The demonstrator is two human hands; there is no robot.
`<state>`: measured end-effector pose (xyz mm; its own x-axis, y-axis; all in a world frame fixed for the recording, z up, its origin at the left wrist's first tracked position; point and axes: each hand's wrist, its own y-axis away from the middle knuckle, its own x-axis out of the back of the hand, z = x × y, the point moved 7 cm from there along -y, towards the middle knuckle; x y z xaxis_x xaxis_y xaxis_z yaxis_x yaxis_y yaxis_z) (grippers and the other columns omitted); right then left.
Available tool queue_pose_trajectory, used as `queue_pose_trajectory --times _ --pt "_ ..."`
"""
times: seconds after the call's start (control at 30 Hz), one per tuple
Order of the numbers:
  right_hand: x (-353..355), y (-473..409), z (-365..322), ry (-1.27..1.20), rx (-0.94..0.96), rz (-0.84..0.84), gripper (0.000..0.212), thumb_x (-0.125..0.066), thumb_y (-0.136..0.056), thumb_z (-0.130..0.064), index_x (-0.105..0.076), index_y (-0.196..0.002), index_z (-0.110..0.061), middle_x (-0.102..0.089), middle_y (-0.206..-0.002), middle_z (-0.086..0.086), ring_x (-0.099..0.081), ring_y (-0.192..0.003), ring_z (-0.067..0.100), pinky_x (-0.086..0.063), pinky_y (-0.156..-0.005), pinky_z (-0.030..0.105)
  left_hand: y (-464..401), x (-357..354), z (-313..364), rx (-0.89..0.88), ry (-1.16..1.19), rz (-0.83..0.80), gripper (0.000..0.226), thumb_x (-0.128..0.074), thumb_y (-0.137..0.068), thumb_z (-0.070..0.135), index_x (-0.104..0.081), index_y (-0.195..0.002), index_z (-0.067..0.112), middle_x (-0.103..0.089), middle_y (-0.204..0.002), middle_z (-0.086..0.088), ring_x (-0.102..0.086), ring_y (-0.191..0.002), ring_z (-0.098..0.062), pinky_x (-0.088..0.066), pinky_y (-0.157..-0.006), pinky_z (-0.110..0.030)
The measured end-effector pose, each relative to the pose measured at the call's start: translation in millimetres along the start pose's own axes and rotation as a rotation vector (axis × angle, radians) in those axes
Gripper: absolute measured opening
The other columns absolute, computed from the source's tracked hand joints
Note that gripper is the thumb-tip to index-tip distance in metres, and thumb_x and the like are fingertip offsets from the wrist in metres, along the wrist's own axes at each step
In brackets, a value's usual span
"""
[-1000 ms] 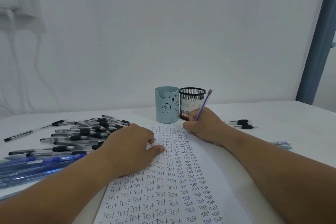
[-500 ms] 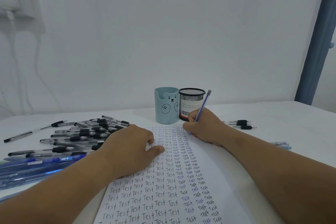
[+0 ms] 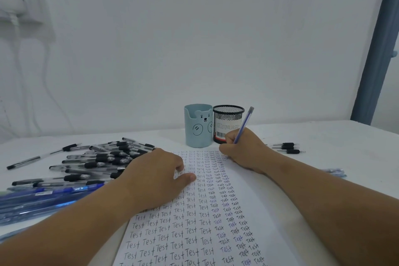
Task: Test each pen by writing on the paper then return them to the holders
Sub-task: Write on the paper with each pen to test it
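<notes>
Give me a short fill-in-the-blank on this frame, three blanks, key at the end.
1. The right hand grips a ____ pen.
2. The left hand rests on the ____.
3. The word repeated across the paper is ____.
4. The mesh holder stands to the ____ of the bear holder.

Missing words: blue; paper; Test; right

White table (image 3: 334, 142) with paper (image 3: 254, 196), 2 holders (image 3: 197, 134), scattered pens (image 3: 97, 164).

Matt paper sheet (image 3: 254, 196) – black wire-mesh holder (image 3: 228, 117) – smooth matt plastic bear holder (image 3: 195, 127).
</notes>
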<state>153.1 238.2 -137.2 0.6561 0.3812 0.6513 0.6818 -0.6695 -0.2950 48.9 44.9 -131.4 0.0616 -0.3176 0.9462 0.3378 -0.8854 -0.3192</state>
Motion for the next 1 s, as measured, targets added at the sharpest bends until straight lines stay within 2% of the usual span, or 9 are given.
queue_pose_trajectory --times 0.1,0.37,0.53,0.6,0.67,0.77,0.83,0.93,1.0 --pt "-1 0 -1 0.006 -0.009 -0.014 0.034 -0.066 -0.078 -0.014 -0.043 -0.054 -0.018 -0.044 -0.056 0.002 -0.040 -0.056 0.015 -0.035 -0.050 0.023 0 0 0 0.005 0.000 -0.004 0.049 -0.044 -0.093 0.072 -0.068 -0.112 0.034 -0.055 -0.071 0.015 -0.052 -0.070 0.001 -0.047 -0.070 -0.023" --pt "-2 0 -3 0.012 0.004 -0.010 0.039 -0.065 -0.079 -0.011 -0.036 -0.055 -0.019 -0.033 -0.052 -0.004 -0.032 -0.054 0.014 -0.028 -0.049 0.021 1 2 1 0.013 -0.028 -0.017 0.050 -0.043 -0.094 0.071 -0.067 -0.115 0.033 -0.054 -0.068 0.014 -0.050 -0.066 0.000 -0.045 -0.068 -0.023" --pt "3 1 0 -0.069 -0.047 0.050 0.037 -0.068 -0.082 -0.017 -0.042 -0.056 -0.020 -0.047 -0.054 0.000 -0.044 -0.053 0.014 -0.037 -0.048 0.022 2 4 1 0.039 -0.007 -0.020 0.046 -0.044 -0.094 0.070 -0.066 -0.114 0.035 -0.057 -0.070 0.013 -0.055 -0.071 -0.003 -0.049 -0.073 -0.025" --pt "8 5 -6 -0.154 -0.034 0.080 0.037 -0.070 -0.086 -0.026 -0.047 -0.057 -0.019 -0.053 -0.052 -0.001 -0.051 -0.048 0.010 -0.041 -0.046 0.020 5 7 3 0.033 0.108 -0.009 0.032 -0.046 -0.098 0.058 -0.065 -0.112 0.036 -0.058 -0.065 0.011 -0.054 -0.061 -0.003 -0.046 -0.064 -0.023" --pt "12 8 -18 -0.306 -0.005 0.069 0.035 -0.063 -0.092 -0.028 -0.056 -0.060 -0.014 -0.058 -0.054 0.003 -0.049 -0.048 0.012 -0.040 -0.048 0.022 7 7 6 0.030 0.418 0.005 0.016 -0.046 -0.103 0.033 -0.060 -0.110 0.032 -0.054 -0.056 0.011 -0.045 -0.045 -0.005 -0.039 -0.052 -0.020" --pt "14 14 -38 -0.554 0.015 -0.017 0.022 -0.052 -0.094 -0.010 -0.059 -0.074 -0.005 -0.064 -0.063 0.014 -0.043 -0.048 0.018 -0.034 -0.043 0.023 6 9 8 0.051 0.771 0.037 0.024 -0.037 -0.104 0.010 -0.049 -0.114 0.028 -0.057 -0.071 0.003 -0.035 -0.045 -0.006 -0.034 -0.044 -0.022" --pt "12 20 -50 -0.614 0.052 -0.082 0.016 -0.055 -0.094 -0.005 -0.054 -0.079 -0.007 -0.068 -0.070 0.018 -0.047 -0.047 0.018 -0.033 -0.041 0.023 5 7 11 0.070 0.809 0.050 0.032 -0.039 -0.104 0.007 -0.040 -0.123 0.033 -0.066 -0.091 0.005 -0.050 -0.054 -0.008 -0.042 -0.048 -0.022" --pt "8 32 -61 -0.651 0.103 -0.147 0.023 -0.066 -0.093 -0.007 -0.056 -0.072 -0.011 -0.068 -0.070 0.015 -0.048 -0.047 0.017 -0.032 -0.042 0.022 3 6 10 0.064 0.811 0.106 0.044 -0.049 -0.103 0.006 -0.032 -0.127 0.037 -0.072 -0.098 0.015 -0.064 -0.086 -0.006 -0.051 -0.069 -0.016" --pt "7 37 -65 -0.651 0.115 -0.163 0.028 -0.069 -0.091 -0.009 -0.056 -0.068 -0.013 -0.067 -0.066 0.013 -0.048 -0.046 0.016 -0.033 -0.042 0.022 3 7 8 0.068 0.825 0.141 0.045 -0.053 -0.101 0.006 -0.032 -0.126 0.037 -0.074 -0.097 0.018 -0.067 -0.085 -0.007 -0.053 -0.076 -0.019"
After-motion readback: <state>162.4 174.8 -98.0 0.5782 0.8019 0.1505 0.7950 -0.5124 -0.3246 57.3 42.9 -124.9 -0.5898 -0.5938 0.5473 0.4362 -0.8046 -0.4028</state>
